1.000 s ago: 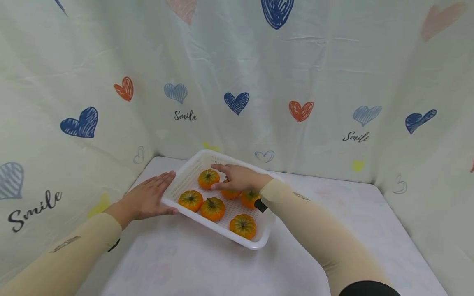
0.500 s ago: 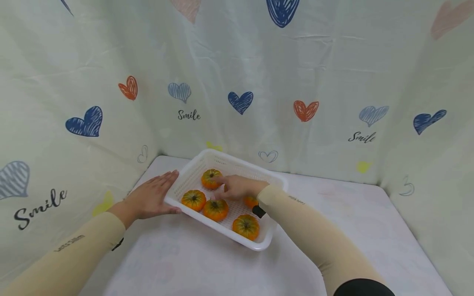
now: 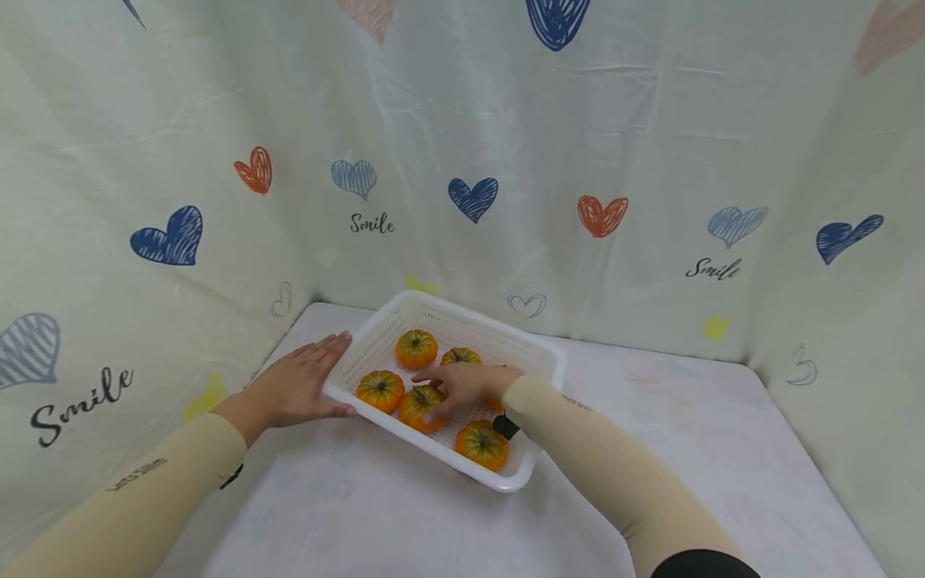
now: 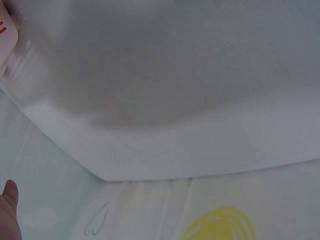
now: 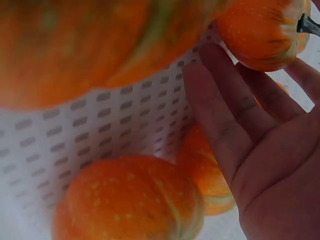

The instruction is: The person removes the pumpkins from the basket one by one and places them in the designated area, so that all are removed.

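Note:
A white perforated plastic basket [image 3: 462, 474] sits slantwise on the table, holding several small orange pumpkins with green-streaked tops. My left hand [image 3: 296, 385], fingers straight, rests against the basket's left end, its thumb by the near corner. Inside the basket, my right hand [image 3: 466, 384] reaches over the front-middle pumpkin [image 3: 419, 409], thumb on the near side and fingers beyond it. In the right wrist view the fingers [image 5: 215, 110] are extended beside a stemmed pumpkin [image 5: 260, 37]; a firm hold is not visible. The right hand partly hides a pumpkin [image 3: 495, 405] beneath the wrist.
Other pumpkins lie at the back left [image 3: 416, 349], left [image 3: 381, 391], back middle [image 3: 461, 356] and front right [image 3: 482, 444] of the basket. A white-covered table [image 3: 347, 506] carries it. Behind and beside hangs a pale curtain [image 3: 506, 120] printed with hearts.
My right hand has moved from above the back pumpkins toward the front-middle pumpkin, uncovering the back-middle one. The left hand stays at the basket's end. The head view has shifted slightly.

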Demonstrator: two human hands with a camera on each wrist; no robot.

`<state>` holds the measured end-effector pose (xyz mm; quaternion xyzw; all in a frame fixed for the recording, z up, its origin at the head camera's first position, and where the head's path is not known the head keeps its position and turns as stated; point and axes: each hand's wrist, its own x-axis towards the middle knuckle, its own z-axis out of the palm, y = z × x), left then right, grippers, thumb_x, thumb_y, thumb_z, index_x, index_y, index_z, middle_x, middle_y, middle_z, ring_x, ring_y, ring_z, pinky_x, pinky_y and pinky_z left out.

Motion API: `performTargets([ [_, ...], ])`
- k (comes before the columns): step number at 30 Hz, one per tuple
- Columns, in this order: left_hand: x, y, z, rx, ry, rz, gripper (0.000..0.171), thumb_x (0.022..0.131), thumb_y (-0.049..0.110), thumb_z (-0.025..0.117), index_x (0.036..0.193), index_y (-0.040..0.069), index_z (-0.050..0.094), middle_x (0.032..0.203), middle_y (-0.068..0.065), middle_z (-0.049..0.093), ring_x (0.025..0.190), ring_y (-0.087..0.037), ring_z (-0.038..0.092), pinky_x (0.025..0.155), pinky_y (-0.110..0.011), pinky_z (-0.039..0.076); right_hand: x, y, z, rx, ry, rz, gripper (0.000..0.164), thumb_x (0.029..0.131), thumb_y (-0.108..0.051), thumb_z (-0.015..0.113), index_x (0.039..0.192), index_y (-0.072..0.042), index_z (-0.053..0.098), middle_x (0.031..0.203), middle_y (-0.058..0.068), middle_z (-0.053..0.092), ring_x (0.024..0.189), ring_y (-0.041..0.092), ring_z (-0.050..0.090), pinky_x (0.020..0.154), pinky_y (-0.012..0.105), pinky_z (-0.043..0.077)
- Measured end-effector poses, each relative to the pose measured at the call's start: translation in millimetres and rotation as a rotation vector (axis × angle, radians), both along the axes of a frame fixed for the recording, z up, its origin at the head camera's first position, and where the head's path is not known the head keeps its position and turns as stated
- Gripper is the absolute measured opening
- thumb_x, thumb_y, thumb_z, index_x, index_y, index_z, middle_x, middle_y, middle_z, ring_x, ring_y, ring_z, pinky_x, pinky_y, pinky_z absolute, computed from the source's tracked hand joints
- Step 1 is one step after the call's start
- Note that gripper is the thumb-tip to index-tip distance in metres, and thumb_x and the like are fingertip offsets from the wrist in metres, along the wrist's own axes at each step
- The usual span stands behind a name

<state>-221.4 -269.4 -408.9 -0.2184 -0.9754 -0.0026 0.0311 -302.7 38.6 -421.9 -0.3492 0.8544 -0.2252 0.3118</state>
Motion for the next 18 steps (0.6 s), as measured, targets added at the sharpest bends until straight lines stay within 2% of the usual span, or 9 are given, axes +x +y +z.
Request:
performTargets([
  [10,-0.8,-1.4,-1.2,0.002,-0.001,0.006,0.121,0.078,0.086,0.048,0.156,-0.003,0.021,0.161,-0.019,0.026,0.145,-0.039,0.028,0.116,-0.054,0.023,5.0,-0.3,-1.5,0.019,0.014,0.016,0.083,0.077,-0.045,0.085,0.149,-0.034,0.046,0.141,-0.008,0.052,0.125,0.011,0.047,0.110,0.040,0.036],
  [18,-2.1,-1.5,-2.2,-0.008,-0.014,0.017,0.123,0.076,0.088,0.047,0.157,-0.001,0.020,0.162,-0.018,0.024,0.146,-0.038,0.026,0.116,-0.054,0.022,8.7,-1.3,-1.1,0.011,-0.027,-0.041,0.081,0.075,-0.038,0.089,0.146,-0.038,0.049,0.142,-0.009,0.049,0.127,0.016,0.043,0.112,0.047,0.033],
])
